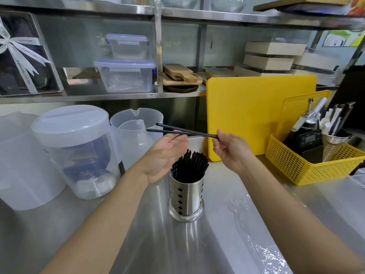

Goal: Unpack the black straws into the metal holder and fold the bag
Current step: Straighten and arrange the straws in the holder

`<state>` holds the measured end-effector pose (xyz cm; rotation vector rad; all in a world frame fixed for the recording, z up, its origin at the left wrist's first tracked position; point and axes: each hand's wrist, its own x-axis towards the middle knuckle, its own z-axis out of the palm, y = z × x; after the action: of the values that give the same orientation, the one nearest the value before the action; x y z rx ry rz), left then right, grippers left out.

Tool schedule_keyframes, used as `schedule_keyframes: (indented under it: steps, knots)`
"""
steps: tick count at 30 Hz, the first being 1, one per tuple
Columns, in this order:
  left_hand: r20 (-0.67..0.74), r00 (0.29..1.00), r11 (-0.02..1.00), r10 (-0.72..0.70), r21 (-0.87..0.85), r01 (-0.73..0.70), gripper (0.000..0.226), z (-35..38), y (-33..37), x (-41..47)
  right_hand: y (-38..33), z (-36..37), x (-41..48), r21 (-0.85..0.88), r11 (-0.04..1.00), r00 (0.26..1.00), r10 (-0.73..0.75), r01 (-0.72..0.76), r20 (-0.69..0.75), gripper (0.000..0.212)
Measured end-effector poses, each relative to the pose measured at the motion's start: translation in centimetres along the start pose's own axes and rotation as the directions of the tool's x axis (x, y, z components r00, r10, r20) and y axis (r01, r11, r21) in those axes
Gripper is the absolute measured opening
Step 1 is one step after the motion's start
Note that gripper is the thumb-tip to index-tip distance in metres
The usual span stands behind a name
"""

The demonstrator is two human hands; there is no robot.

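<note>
A perforated metal holder (pixel 186 198) stands on the steel counter, packed with several black straws (pixel 190 165) that stick out of its top. My right hand (pixel 231 150) pinches two black straws (pixel 177 129) by their right ends and holds them level above the holder. My left hand (pixel 164 155) is open, palm up, just under those straws and left of the holder; its fingertips are close to them. The clear plastic bag (pixel 254 234) lies flat and crinkled on the counter under my right forearm.
Clear plastic jugs (pixel 136 133) and lidded containers (pixel 79 149) stand at the left. A yellow cutting board (pixel 256 111) leans at the back right. A yellow basket (pixel 308 165) with tools sits at the right. Shelves with boxes run behind.
</note>
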<state>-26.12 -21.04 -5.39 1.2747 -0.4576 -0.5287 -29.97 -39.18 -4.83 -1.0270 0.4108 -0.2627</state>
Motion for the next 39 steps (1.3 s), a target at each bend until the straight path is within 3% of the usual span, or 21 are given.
schedule_keyframes:
  steps: [3,6,9,11,13,16,22,24,27,32,39]
  knots:
    - [-0.112,0.991,0.987,0.069,-0.137,-0.084,0.018,2.2,1.3,0.7,0.8,0.4,-0.1,-0.054,0.998,0.997,-0.027,0.031,0.07,0.01]
    - [-0.328,0.935,0.949,0.134,-0.229,-0.216,0.019,2.5,2.7,2.0,0.4,0.5,-0.2,-0.261,0.96,0.984,-0.055,0.098,0.168,0.011]
    - [-0.29,0.925,0.969,0.244,0.038,-0.244,0.016,2.3,3.1,2.2,-0.3,0.2,-0.4,-0.602,0.748,0.96,-0.219,0.28,0.175,0.011]
    - [-0.209,0.928,0.942,0.308,0.204,-0.267,0.015,2.4,3.1,1.8,-1.1,0.2,-0.6,-0.632,0.664,0.912,-0.354,0.4,0.205,0.009]
    - [-0.149,0.932,0.916,0.331,0.288,-0.279,0.017,2.3,3.0,1.7,-1.8,0.2,-0.8,-0.572,0.667,0.877,-0.405,0.477,0.259,0.008]
    - [-0.041,0.963,0.889,0.267,0.397,-0.23,0.018,2.2,2.5,1.9,-2.5,0.6,-1.3,-0.472,0.69,0.83,-0.383,0.549,0.405,0.008]
    - [0.119,0.993,0.788,-0.009,0.612,-0.066,0.017,1.9,-0.5,2.0,-1.3,1.9,-2.0,-0.577,0.552,0.761,-0.175,0.601,0.625,0.019]
    - [0.114,0.99,0.752,-0.084,0.659,-0.012,0.017,1.5,-2.1,1.9,-0.1,1.6,-1.5,-0.625,0.523,0.774,-0.115,0.58,0.622,0.005]
    - [0.135,0.979,0.711,-0.153,0.703,0.014,0.008,0.8,-4.3,1.5,1.6,0.3,-0.5,-0.73,0.455,0.832,-0.045,0.51,0.554,0.01]
    - [0.096,0.989,0.727,-0.116,0.686,0.019,0.013,0.1,-5.2,1.7,3.2,-1.0,0.4,-0.832,0.304,0.855,0.091,0.464,0.51,0.006]
    - [0.024,0.999,0.731,-0.034,0.683,0.009,0.014,0.0,-6.3,1.8,4.1,-1.0,0.9,-0.778,0.376,0.843,-0.017,0.504,0.538,0.008]
